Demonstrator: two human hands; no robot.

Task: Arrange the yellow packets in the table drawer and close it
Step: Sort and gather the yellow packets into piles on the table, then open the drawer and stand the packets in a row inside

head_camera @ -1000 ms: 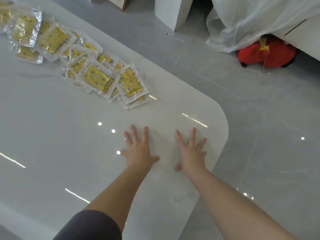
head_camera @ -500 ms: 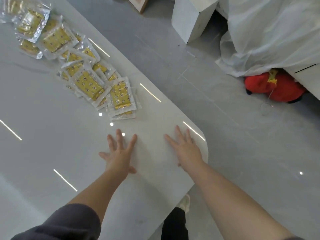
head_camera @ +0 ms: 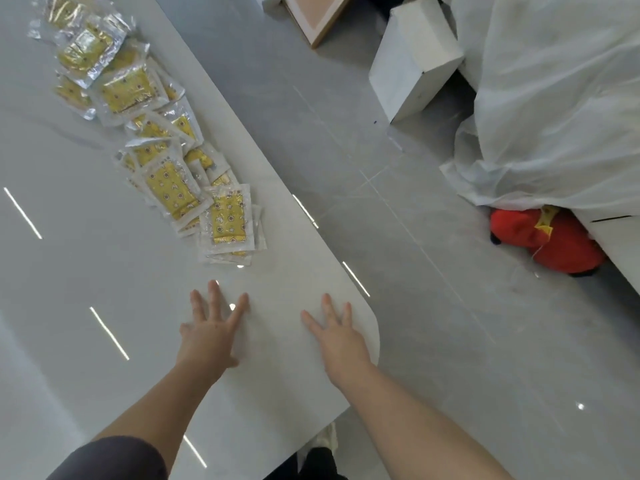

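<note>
Bare tabletop just ahead of you and leftward: free passage. Packets strewn farther on along right edge block that lane.

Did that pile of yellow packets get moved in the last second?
No. The yellow packets lie in the same overlapping row along the edge of the table; only the view has turned.

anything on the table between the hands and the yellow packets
Nothing visible. Only bare tabletop lies between the left hand, the right hand and the nearest of the yellow packets. The drawer is not in view.
</note>
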